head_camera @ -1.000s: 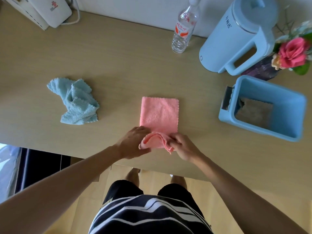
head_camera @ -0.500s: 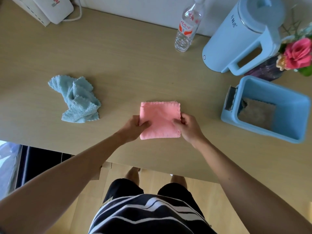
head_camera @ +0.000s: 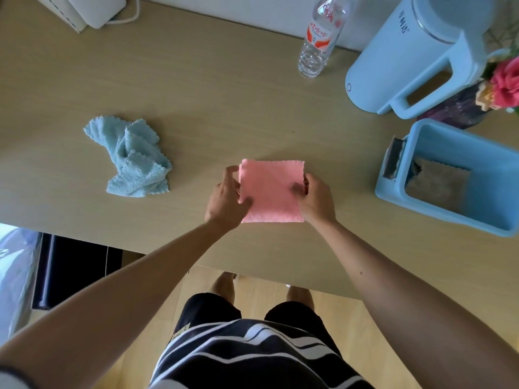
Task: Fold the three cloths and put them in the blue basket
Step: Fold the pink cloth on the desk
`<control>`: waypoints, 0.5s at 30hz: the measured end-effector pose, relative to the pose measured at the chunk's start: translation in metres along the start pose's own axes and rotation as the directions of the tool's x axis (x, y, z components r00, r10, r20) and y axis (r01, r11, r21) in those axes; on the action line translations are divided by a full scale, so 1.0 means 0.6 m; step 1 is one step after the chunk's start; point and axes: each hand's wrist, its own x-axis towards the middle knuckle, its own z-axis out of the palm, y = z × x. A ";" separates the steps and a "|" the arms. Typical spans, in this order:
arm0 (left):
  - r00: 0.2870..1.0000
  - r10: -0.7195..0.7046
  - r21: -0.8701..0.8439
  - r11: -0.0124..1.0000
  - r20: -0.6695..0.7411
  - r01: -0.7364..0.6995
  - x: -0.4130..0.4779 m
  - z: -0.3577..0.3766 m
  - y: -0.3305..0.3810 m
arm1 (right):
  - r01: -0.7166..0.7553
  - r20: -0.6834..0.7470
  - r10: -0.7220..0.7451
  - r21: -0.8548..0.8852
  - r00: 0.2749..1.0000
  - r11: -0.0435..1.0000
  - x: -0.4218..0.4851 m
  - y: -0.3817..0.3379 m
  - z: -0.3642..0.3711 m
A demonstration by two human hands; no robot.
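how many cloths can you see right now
3. A pink cloth held between the left hand and right hand, a crumpled light blue cloth left on the table, and a brown cloth inside the blue basket.

bare table [head_camera: 345,175] lies open between pink cloth [head_camera: 271,192] and blue basket [head_camera: 460,209]; kettle [head_camera: 415,57] stands behind.

A pale wood-grain table [head_camera: 196,88] fills most of the view, its far edge meeting a white wall [head_camera: 241,8]. Below its near edge lies a light wooden floor [head_camera: 261,299], with a dark cabinet [head_camera: 73,273] at the left. Soft, even light leaves only faint shadows on the tabletop.
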 end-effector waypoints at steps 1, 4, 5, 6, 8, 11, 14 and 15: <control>0.994 0.078 0.128 0.989 -0.074 -0.068 -0.002 0.001 0.000 | 0.014 -0.041 -0.016 -0.040 0.999 0.999 -0.002 0.002 0.002; 0.890 0.451 0.467 0.802 -0.062 -0.374 -0.005 -0.003 0.000 | 0.149 -0.243 -0.198 -0.206 0.950 0.967 -0.013 0.002 0.003; 0.845 0.534 0.506 0.723 0.022 -0.470 -0.002 -0.002 -0.003 | 0.216 -0.254 -0.274 -0.234 0.927 0.948 -0.019 -0.003 0.002; 0.810 0.574 0.522 0.659 0.116 -0.542 0.001 -0.001 -0.006 | 0.278 -0.218 -0.336 -0.258 0.916 0.925 -0.027 -0.008 0.003; 0.778 0.559 0.556 0.565 0.285 -0.610 0.010 0.007 -0.017 | 0.364 -0.096 -0.412 -0.320 0.906 0.875 -0.038 -0.003 0.012; 0.814 0.434 0.630 0.521 0.385 -0.576 0.017 0.020 -0.038 | 0.385 0.034 -0.411 -0.427 0.911 0.818 -0.051 0.017 0.026; 0.854 0.362 0.646 0.560 0.373 -0.519 0.016 0.023 -0.058 | 0.360 0.047 -0.387 -0.480 0.921 0.800 -0.059 0.027 0.032; 0.859 0.352 0.653 0.559 0.371 -0.511 0.014 0.024 -0.062 | 0.361 0.045 -0.390 -0.489 0.920 0.794 -0.060 0.027 0.032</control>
